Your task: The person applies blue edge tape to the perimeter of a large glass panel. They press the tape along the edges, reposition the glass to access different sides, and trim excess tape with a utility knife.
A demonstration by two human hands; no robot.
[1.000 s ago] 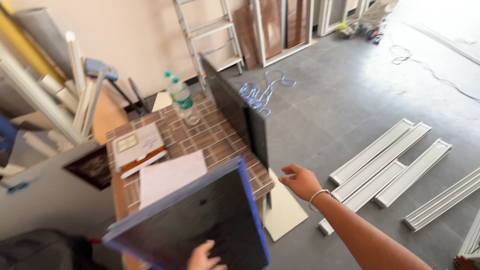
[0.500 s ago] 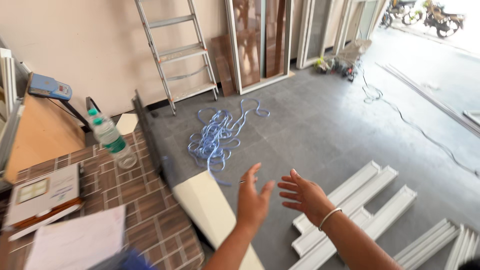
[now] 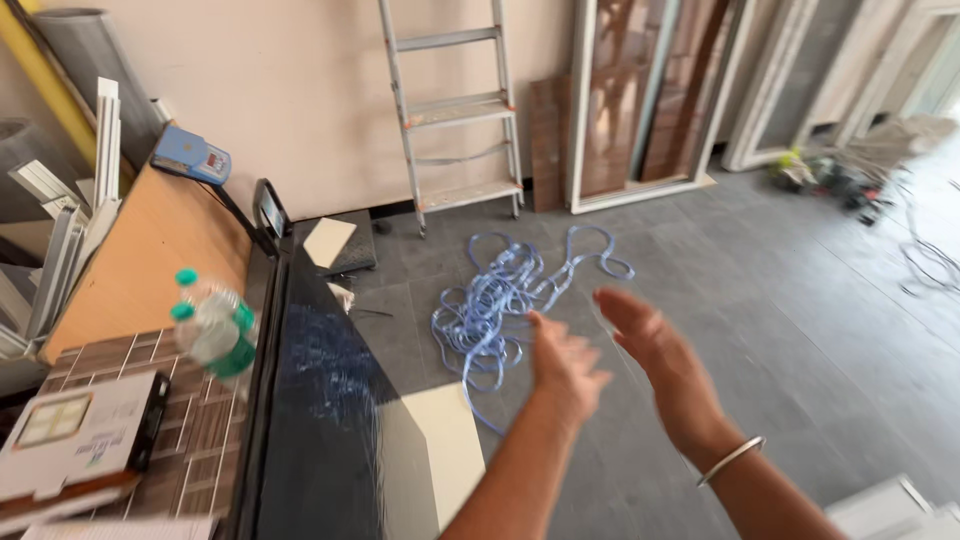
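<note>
Take the coiled cord (image 3: 500, 300) on the floor as your mark. Behind it, the ladder (image 3: 455, 110) leans on the wall. Left of it stands the glass pane (image 3: 320, 420); farther left, two bottles (image 3: 215, 330) sit on the table (image 3: 195, 440). Your hands (image 3: 565, 365) hover just right of it.

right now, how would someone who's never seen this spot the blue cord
Start at the metal ladder leaning on the beige wall, then look down to the grey tiled floor in front of it. The blue cord lies there in a loose tangle, just beyond both hands, the only bright blue thing on the floor.
</note>
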